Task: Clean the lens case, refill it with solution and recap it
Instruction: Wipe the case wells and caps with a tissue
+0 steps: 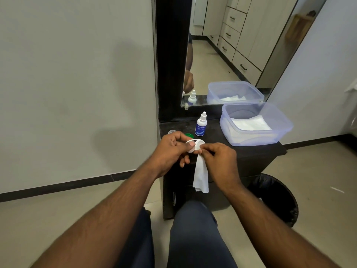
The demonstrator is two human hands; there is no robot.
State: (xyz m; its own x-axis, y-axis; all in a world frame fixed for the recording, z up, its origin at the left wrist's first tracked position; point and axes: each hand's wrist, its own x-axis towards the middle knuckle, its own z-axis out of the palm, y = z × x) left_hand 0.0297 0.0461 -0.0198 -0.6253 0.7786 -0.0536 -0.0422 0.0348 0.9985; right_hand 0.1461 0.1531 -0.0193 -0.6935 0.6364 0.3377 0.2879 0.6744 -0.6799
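White plastic, smooth and slightly glossy, is what I have in my left hand (170,149): the lens case (195,145), a flat twin-well piece held above the front edge of the dark bench (251,151), its wells uncapped and facing up. My left thumb and fingers are curled round its near end, the thumb lying across the top. My right hand (218,161) pinches a thin white tissue (201,175) between thumb and fingertips right at the rim of the case, and the rest of the tissue hangs limp and creased below. I judge this to be the wiping step, and to do it well I should twist a small point of tissue into each round well and turn it against the wall, not just swipe the flat top, while keeping the left grip firm so the light case does not flip. Soft paper may shed lint, so light pressure seems wise. On the bench behind sit a green cap (189,135) and what looks like a greyish cap (171,132), both partly hidden by my hand. Next to them stands the solution bottle (201,125), a small white dropper with a blue label and a conical nozzle. Further right is a translucent bluish plastic tub (286,120) with folded white tissues inside.
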